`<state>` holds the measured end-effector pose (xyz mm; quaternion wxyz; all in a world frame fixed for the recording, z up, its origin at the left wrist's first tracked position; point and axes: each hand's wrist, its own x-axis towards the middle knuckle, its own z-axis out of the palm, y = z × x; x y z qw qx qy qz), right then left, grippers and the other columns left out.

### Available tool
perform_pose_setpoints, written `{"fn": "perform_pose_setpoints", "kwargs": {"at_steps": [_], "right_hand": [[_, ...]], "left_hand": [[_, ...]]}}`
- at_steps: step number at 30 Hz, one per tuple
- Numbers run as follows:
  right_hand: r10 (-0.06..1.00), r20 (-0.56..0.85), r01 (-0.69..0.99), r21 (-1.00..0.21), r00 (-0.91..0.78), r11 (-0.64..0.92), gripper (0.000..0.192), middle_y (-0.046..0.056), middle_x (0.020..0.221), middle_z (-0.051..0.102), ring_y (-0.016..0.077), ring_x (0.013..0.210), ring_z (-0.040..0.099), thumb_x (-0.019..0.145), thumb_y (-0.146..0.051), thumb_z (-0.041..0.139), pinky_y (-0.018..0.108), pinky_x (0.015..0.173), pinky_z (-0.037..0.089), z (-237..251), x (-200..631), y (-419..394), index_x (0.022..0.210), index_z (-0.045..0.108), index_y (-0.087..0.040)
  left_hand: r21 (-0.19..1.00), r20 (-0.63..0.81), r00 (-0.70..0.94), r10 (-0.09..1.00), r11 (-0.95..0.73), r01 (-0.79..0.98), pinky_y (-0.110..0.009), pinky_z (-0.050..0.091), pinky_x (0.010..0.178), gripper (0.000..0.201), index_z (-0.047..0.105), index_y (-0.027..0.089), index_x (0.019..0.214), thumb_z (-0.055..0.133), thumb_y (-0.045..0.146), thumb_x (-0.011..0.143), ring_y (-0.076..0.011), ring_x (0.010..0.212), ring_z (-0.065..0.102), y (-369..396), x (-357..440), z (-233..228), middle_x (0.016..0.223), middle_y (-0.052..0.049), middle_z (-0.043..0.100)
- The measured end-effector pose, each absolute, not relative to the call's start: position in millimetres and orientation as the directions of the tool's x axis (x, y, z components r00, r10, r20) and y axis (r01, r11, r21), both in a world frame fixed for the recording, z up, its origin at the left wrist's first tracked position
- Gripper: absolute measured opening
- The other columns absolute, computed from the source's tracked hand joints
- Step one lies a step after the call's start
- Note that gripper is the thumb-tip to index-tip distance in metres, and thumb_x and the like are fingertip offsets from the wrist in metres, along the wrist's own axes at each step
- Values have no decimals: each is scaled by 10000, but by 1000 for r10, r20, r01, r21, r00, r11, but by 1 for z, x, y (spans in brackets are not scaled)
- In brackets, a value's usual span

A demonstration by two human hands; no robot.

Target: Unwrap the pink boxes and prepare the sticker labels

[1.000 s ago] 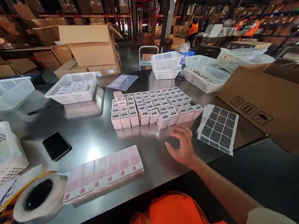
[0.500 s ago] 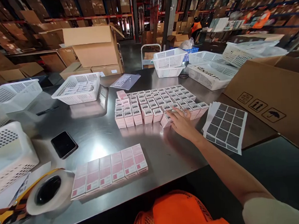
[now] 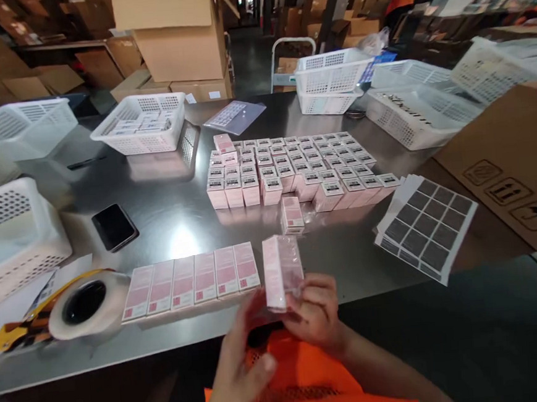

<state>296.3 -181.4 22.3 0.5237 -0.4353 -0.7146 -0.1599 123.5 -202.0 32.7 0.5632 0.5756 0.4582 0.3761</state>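
Observation:
My right hand (image 3: 318, 308) grips a small pink-and-white box (image 3: 283, 271) by its lower right side, just above the table's front edge. To the left of that box, my left hand (image 3: 243, 351) is held with thumb and fingers apart, its fingertips near the box's lower end. A row of pink-and-white boxes (image 3: 191, 280) lies flat on the metal table (image 3: 172, 227). Farther back stands a block of upright boxes (image 3: 288, 165) with barcode labels on top. One box (image 3: 292, 215) lies in front of this block, apart from it.
White perforated baskets (image 3: 141, 124) stand at the back and left. A phone (image 3: 115, 226), a tape roll in a yellow dispenser (image 3: 88, 305), and label sheets (image 3: 428, 225) lie on the table. A large carton (image 3: 508, 170) occupies the right side.
My right hand has come back from the block toward my body with a box. My left hand has entered the view. One box now lies in front of the block. The view has tilted down.

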Motion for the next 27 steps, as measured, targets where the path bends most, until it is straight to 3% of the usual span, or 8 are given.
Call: {"fn": "perform_pose_setpoints", "kwargs": {"at_steps": [3,6,9,11,14,17,21,27], "right_hand": [[627,768,614,-434,-130,659,366,60,859,583,228,818,605,802,-156,641,381,727,575,27,283,-196,1163,598,-199],[739,653,433,-626,-165,649,413,62,908,624,239,854,639,785,-197,638,394,755,577,40,303,-198,1196,608,-231],[772,616,528,-609,-154,591,424,99,1069,657,274,1052,634,859,-234,650,440,912,553,54,336,-189,1278,582,-241],[796,515,585,-554,-317,592,448,125,1231,637,288,1235,563,938,-291,612,456,1025,508,61,351,-182,1375,529,-234],[763,411,525,-557,-498,643,318,105,1175,656,234,1229,564,996,-287,561,375,1003,525,64,357,-174,1307,591,-223],[744,451,455,-596,-493,662,121,77,999,662,200,1128,595,981,-206,586,336,966,534,63,351,-174,1065,671,-187],[721,427,391,-631,-546,670,89,77,1065,689,203,1224,556,981,-160,565,362,1030,500,64,348,-176,946,642,-188],[635,511,-48,-799,-580,599,251,10,957,761,155,1075,657,1061,-331,416,389,1027,479,65,353,-179,841,507,-252]], "left_hand": [[985,-118,181,976,139,-105,-330,604,753,693,474,295,1268,707,694,751,-241,917,696,-197,137,30,1053,-52,693],[994,-112,61,992,112,9,-285,599,718,551,555,254,1127,817,515,718,-220,870,708,-188,130,33,1004,-36,715],[973,-45,126,991,15,231,-316,598,836,447,645,232,1093,834,382,718,-243,957,718,-187,113,40,1064,-58,741],[949,-22,167,986,-31,312,-334,593,885,447,676,249,1120,837,339,713,-249,985,722,-191,106,43,1088,-51,752],[926,-21,139,990,-33,376,-337,610,850,453,702,260,1130,835,333,704,-256,960,734,-199,103,43,1079,-43,765],[910,-36,96,995,-7,414,-358,610,868,453,712,249,1132,827,338,703,-272,983,732,-204,104,42,1105,-53,764],[917,-47,126,991,-7,400,-371,600,896,452,720,239,1109,844,328,683,-283,1009,725,-205,101,44,1140,-68,755],[980,-199,138,970,197,33,-241,555,564,477,681,195,1008,876,395,622,-181,672,669,-198,96,48,859,-34,715]]}}
